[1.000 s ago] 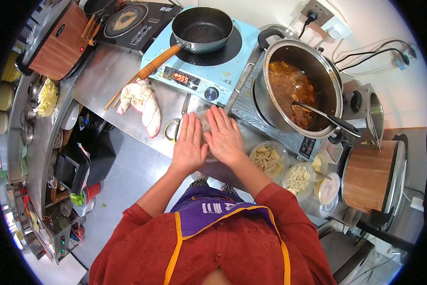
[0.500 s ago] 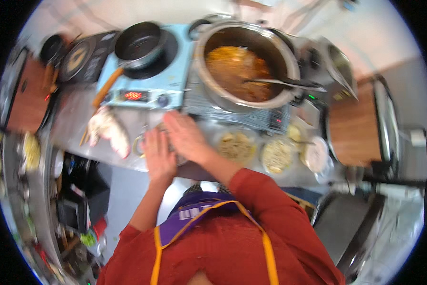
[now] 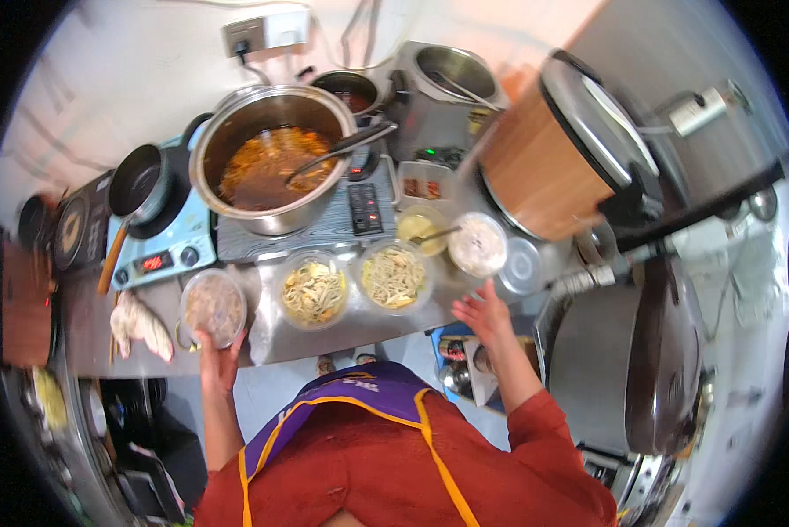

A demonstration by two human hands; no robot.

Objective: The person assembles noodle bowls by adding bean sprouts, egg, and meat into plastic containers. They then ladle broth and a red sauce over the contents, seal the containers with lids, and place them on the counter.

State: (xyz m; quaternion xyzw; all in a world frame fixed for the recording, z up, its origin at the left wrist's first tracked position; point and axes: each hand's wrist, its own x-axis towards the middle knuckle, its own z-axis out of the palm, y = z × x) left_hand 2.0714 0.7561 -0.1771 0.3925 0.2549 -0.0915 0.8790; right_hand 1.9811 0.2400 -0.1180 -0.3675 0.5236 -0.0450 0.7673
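My left hand (image 3: 220,358) grips the near side of a round clear plastic bowl (image 3: 213,306) with pale brownish contents, at the counter's left front. My right hand (image 3: 484,314) is open, fingers spread, just in front of a round tub of whitish food (image 3: 477,245). A clear round lid (image 3: 521,266) lies right of that hand. Between my hands stand two clear bowls, a left bowl of sprouts and yellowish strips (image 3: 313,291) and a right bowl of sprouts (image 3: 395,277). Behind them sits a small yellowish tub with a spoon (image 3: 423,229).
A large steel pot of reddish-brown stew (image 3: 271,167) with a ladle (image 3: 342,149) stands on a cooktop behind. Left are a frying pan (image 3: 140,182) on a blue cooktop (image 3: 168,259) and a whitish cloth-like item (image 3: 140,327). A wood-patterned cooker (image 3: 544,158) stands at right.
My hands were together at the counter's left; now they are apart, the right moved to the tub at right. The left now grips the plastic bowl. The view has turned right.
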